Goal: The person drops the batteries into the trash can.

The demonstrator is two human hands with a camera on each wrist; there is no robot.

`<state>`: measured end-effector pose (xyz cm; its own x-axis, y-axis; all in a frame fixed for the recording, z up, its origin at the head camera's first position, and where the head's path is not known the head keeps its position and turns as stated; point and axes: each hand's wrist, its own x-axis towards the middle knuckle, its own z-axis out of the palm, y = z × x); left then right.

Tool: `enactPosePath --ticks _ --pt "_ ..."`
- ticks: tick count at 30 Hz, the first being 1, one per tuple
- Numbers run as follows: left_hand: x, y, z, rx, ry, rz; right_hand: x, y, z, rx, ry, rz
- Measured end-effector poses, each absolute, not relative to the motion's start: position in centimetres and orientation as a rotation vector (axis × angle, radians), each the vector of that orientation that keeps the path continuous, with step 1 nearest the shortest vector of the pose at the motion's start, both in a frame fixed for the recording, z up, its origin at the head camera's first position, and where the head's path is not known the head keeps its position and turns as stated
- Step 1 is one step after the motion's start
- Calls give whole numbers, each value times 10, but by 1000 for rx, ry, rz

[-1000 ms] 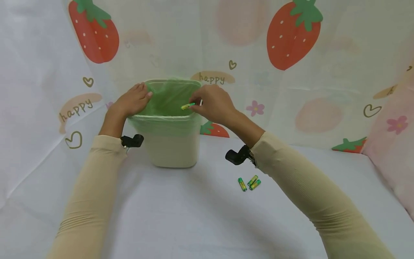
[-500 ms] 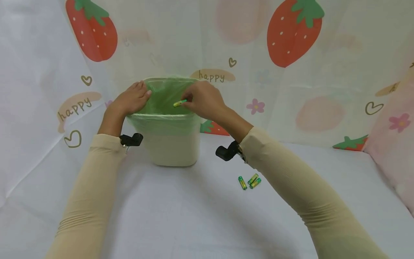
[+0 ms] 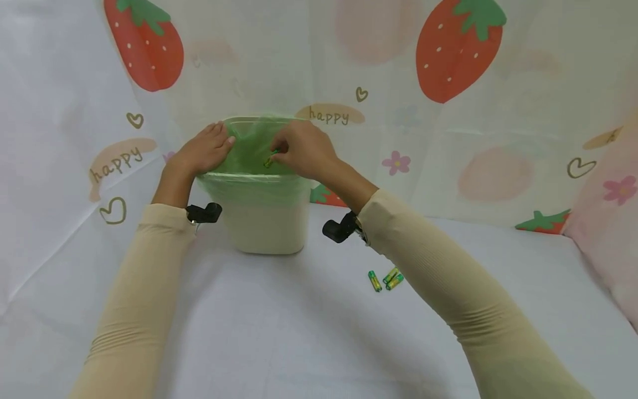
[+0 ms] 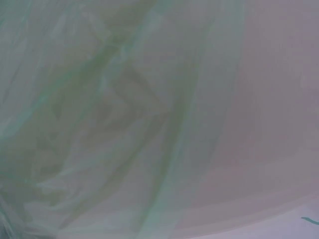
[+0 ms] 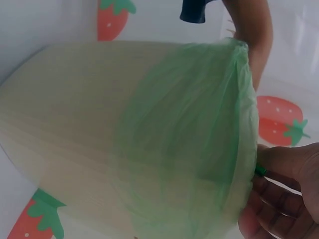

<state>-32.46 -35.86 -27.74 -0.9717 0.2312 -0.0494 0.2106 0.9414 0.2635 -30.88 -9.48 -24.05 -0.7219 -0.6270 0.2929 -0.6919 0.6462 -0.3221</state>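
Note:
A cream trash can (image 3: 269, 227) stands upright at the back, lined with a green plastic bag (image 3: 249, 149) folded over its rim. My left hand (image 3: 204, 151) rests on the can's left rim with its fingers fairly straight. Over the can's mouth, on the right side, my right hand (image 3: 306, 149) pinches a small green and yellow battery (image 3: 269, 161) between thumb and fingers. The right wrist view shows the battery's green end (image 5: 260, 170) at the fingertips, partly hidden by the rim. Bag and can wall fill the left wrist view, without the left hand.
Several things lie about: three green and yellow batteries (image 3: 375, 281) on the white tabletop (image 3: 299, 321), right of the can and beside the right sleeve (image 3: 438, 271). A strawberry-printed cloth (image 3: 379, 133) hangs right behind the can. A pink surface (image 3: 608, 238) borders the right side.
My right hand has moved left and further over the can's mouth with the battery, which now points more steeply downward. The left hand keeps its place on the rim.

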Motion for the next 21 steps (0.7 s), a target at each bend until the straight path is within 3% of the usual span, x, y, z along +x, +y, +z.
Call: enactPosePath --ticks 21 --pt "-322 -354 -275 349 3008 389 -305 -89 -238 1073 -2741 627"
